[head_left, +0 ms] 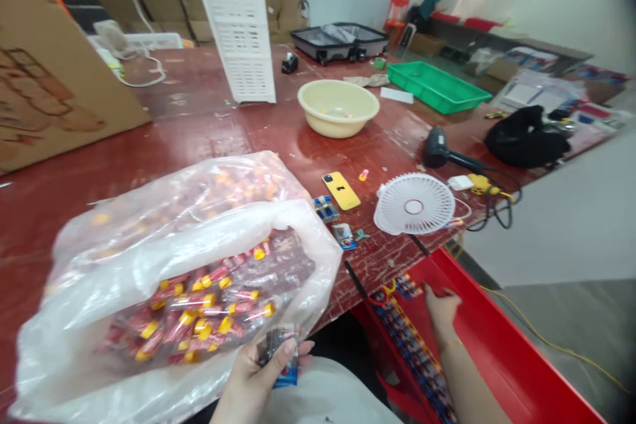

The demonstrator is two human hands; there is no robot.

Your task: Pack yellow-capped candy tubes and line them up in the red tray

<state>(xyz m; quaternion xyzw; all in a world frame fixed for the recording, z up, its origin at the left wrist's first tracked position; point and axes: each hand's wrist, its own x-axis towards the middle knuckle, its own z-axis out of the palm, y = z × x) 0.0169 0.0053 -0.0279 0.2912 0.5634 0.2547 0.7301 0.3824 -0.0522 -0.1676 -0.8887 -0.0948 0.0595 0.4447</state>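
Note:
My left hand [271,368] is closed around a small blue and dark printed packet [285,376], held low near the front edge of the table. To its left lies a large clear plastic bag [199,215], its mouth open. Inside are many small tubes [191,301] with pinkish-red contents and yellow caps. My right hand [441,310] reaches down into a long red bin [507,344] beside the table, fingers apart and nothing visible in them. Just left of that hand, rows of small dark-blue and orange packed items [412,341] line the bin.
On the red table [238,129] are a cream basin [338,120], a yellow phone [342,191], a white fan [415,204], a black hair dryer [450,154] and a green tray [437,87]. A tall white rack [236,33] and a cardboard box [59,73] stand left. One person works far back.

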